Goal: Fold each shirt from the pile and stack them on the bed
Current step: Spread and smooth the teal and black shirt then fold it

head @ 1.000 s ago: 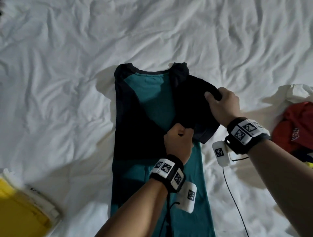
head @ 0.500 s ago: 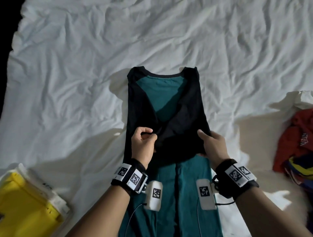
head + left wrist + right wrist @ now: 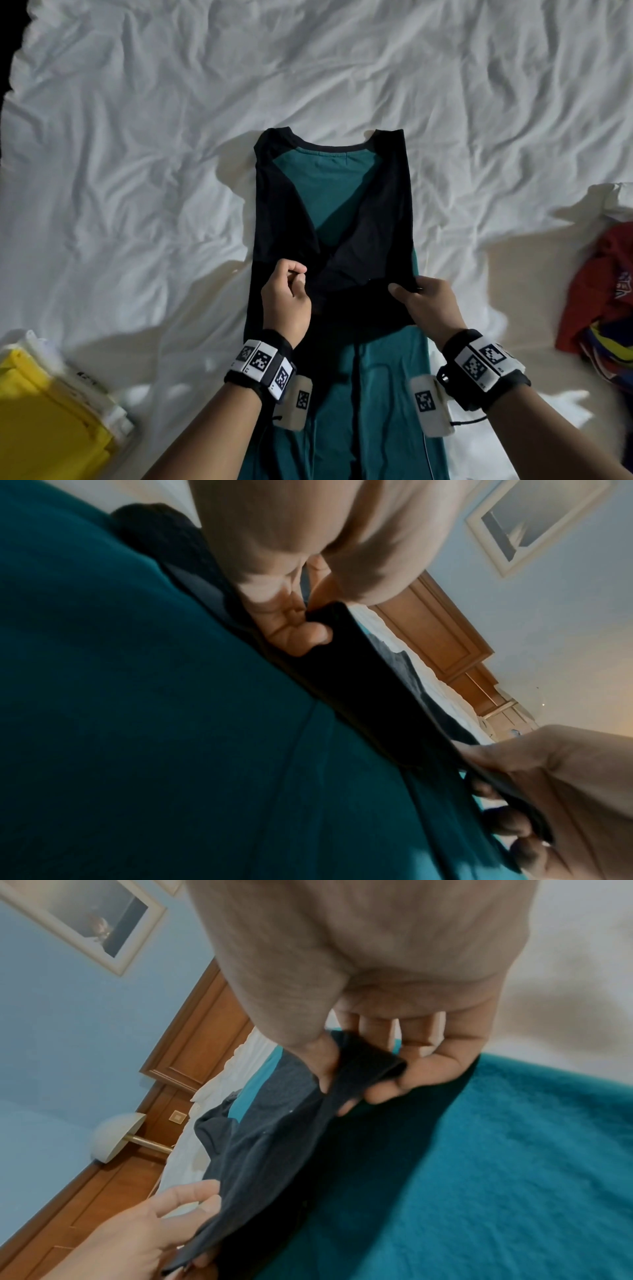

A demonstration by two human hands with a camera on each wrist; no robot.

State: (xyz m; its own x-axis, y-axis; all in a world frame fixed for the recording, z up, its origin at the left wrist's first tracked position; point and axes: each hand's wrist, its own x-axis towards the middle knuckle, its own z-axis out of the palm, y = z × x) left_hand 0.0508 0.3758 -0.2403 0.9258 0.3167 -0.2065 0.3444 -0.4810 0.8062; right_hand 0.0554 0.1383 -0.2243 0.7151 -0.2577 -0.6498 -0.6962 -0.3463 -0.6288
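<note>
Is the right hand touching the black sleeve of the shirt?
Touching. The right wrist view shows the right hand pinching the black sleeve edge between thumb and fingers.

place: a bedroom, I'd say
signs: rumpled white bed [image 3: 137, 171], wooden headboard [image 3: 192, 1047], framed picture [image 3: 85, 920], bedside lamp [image 3: 116, 1137]

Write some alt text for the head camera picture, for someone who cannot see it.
Seen from above, a person's left hand and right hand each pinch the dark folded-in sleeves of a teal and black shirt lying flat on a rumpled white bed sheet. A red garment pile sits at the right edge, a folded yellow shirt at lower left.
</note>
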